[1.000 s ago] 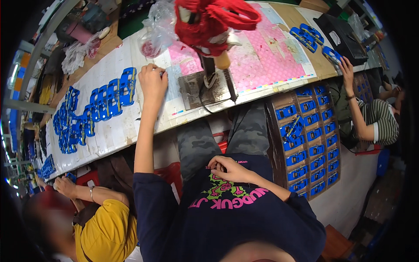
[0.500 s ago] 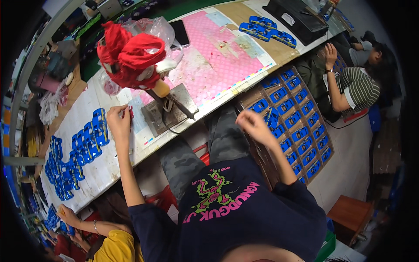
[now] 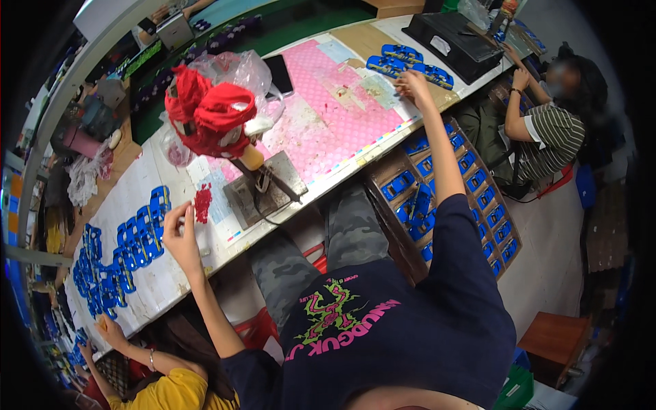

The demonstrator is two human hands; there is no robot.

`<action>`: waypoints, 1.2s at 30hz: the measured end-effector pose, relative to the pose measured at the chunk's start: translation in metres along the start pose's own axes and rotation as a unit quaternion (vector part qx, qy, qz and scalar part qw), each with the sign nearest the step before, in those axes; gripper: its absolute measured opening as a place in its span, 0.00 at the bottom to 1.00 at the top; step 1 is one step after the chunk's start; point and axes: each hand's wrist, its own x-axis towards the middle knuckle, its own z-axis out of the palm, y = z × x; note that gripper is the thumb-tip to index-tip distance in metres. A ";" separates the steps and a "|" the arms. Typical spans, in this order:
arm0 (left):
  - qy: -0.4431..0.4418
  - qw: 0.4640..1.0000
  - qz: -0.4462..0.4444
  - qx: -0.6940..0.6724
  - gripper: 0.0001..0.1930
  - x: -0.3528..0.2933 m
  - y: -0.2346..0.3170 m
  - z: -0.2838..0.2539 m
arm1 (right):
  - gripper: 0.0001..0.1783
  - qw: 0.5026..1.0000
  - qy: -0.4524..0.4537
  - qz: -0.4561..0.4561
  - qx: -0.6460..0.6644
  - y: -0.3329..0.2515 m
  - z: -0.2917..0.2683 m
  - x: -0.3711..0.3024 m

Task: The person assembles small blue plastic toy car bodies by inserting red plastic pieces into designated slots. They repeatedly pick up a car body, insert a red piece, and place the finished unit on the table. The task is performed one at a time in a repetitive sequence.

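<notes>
My left hand (image 3: 182,239) is over the white part of the bench, beside a small pile of tiny red pieces (image 3: 203,203). Its thumb and fingertips come together in a pinch; anything between them is too small to make out. On the other side my right hand (image 3: 415,90) reaches far across the bench, fingers stretched toward a few blue toy car bodies (image 3: 389,65), with nothing visible in it. Left of my left hand, several more blue car bodies (image 3: 140,236) lie in overlapping rows.
A tool wrapped in red cloth (image 3: 208,116) stands on a metal plate (image 3: 283,171), its cord hanging forward. A phone (image 3: 279,74) lies behind the pink sheet (image 3: 318,102). At my right sits a divided brown tray (image 3: 389,222) of blue car bodies. Co-workers sit on both sides.
My right hand has moved from above the tray, forward to the car bodies on the bench. My left hand has drawn back from the red pieces, uncovering the pile.
</notes>
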 end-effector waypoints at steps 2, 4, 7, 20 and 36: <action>0.010 1.000 -0.005 -0.012 0.05 -0.008 0.001 -0.004 | 0.20 1.000 0.009 0.017 -0.003 0.005 0.005 0.012; 0.019 1.000 -0.008 -0.016 0.05 -0.015 0.006 -0.012 | 0.18 0.999 0.021 0.029 0.021 0.012 0.009 0.018; 0.023 0.999 -0.007 -0.048 0.05 -0.021 0.006 -0.012 | 0.17 0.997 0.053 0.008 0.051 0.026 0.004 0.023; 0.067 0.994 -0.024 -0.080 0.05 -0.045 0.033 -0.017 | 0.32 0.935 0.021 -0.026 0.353 0.003 -0.023 -0.098; -0.128 0.957 0.021 -0.259 0.04 -0.095 0.121 0.027 | 0.40 0.857 -0.400 0.012 0.324 -0.038 0.019 -0.301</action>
